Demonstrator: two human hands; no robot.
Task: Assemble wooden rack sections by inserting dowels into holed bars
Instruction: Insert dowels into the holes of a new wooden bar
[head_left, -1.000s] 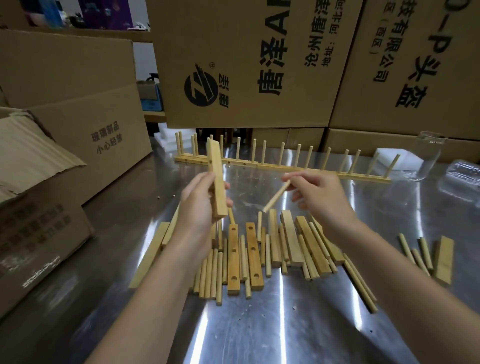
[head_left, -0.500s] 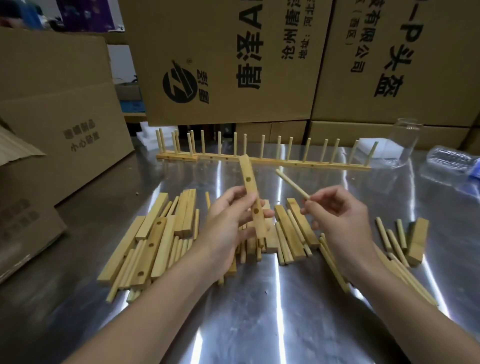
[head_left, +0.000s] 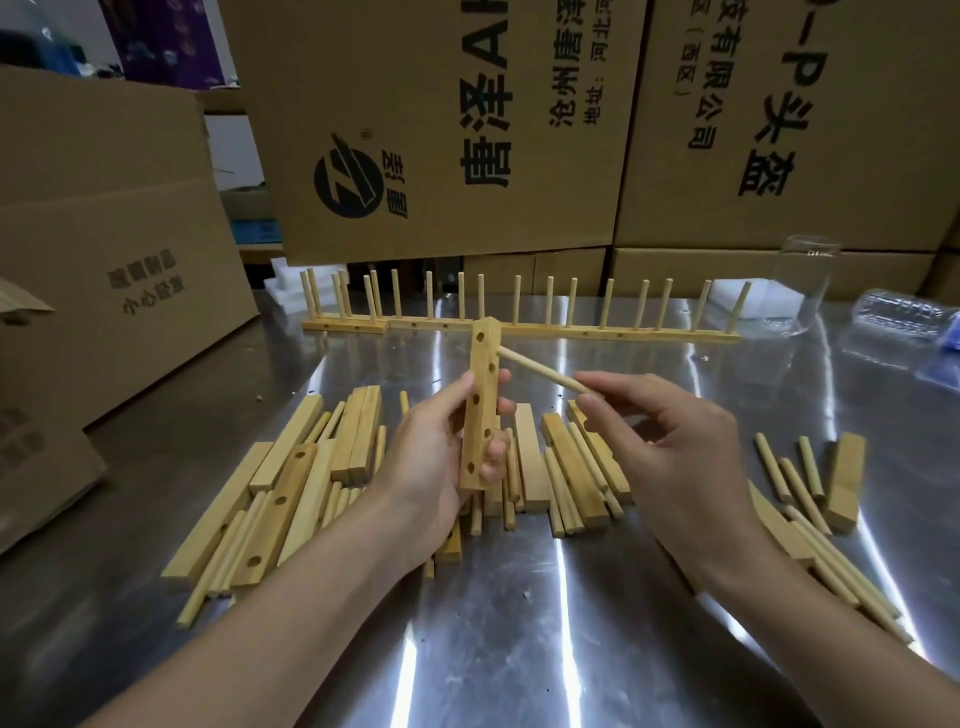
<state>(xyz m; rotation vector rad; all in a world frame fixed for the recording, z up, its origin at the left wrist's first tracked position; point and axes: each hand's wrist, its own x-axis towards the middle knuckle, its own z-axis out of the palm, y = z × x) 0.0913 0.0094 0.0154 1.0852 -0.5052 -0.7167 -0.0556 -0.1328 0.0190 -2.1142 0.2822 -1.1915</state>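
Nearest me, loose bars and dowels lie spread across the steel tabletop. Above them at frame centre, my left hand has its grip closed round a holed bar, held upright. My right hand pinches one end of a dowel, whose far tip meets the bar's right face near the top. Farther back stand doweled rack sections, with cardboard boxes behind.
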